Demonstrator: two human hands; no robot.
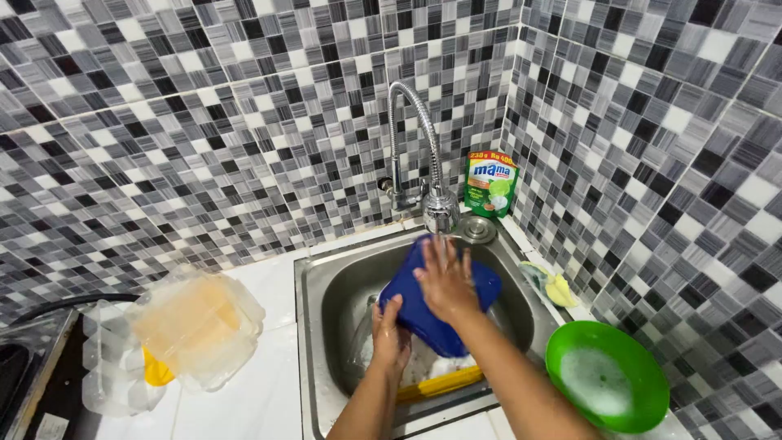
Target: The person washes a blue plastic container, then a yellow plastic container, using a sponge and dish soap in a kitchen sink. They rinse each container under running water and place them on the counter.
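Two hands [445,281] over steel sink [314,281], mosaic-tiled corner [505,122].

Head view, close above corner sink [314,281]

A blue plastic lid [436,305] sits in the steel sink [322,285], below the tap [440,208]; clear plastic containers [195,326] lie left, a green round bowl [607,375] right.
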